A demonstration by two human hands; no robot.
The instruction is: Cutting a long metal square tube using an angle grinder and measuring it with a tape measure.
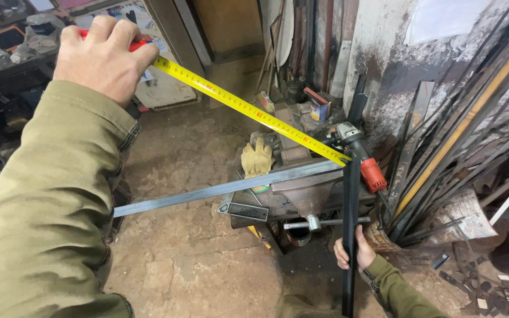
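Head view shows a long grey steel tube (225,189) lying across a cluttered workbench (301,203), while the right hand (351,250) grips a dark upright steel bar (350,235) low down, stiff and probably heavy, best held near its middle. Left hand (104,56) is closed around a red tape measure case (136,44), its thin, springy yellow blade (248,109) stretched from there to the bar's top.

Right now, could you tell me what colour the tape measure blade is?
Yellow with dark markings; the tape measure blade shows best in the head view.
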